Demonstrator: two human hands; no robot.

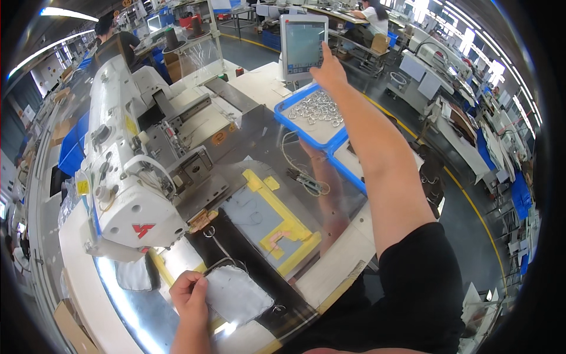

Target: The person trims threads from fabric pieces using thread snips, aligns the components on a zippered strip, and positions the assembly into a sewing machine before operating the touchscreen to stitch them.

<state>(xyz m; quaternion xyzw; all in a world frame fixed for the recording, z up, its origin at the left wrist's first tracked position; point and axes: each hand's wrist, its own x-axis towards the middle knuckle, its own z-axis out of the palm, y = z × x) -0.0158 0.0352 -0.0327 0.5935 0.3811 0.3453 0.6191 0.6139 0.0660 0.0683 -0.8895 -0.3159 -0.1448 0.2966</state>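
Observation:
My left hand [190, 295] is closed in a pinch on the edge of a pale grey fabric piece [239, 293] with a dark border, low in the head view. A thin strap [219, 245] runs up from near that edge toward a metal ring [209, 232] under the sewing machine's front. With an outstretched index finger, my right hand [331, 71] touches the right side of a control screen [302, 47]; its other fingers are curled and hold nothing visible. Beneath the fabric piece lies a black panel [253, 259].
A large white sewing machine [127, 203] fills the left. Below the screen, a blue tray [321, 143] holds several metal rings [318, 109]. Thread snips [303, 179] lie on the table near a yellow-taped template [277, 218]. Another pale fabric piece [134, 275] sits at left.

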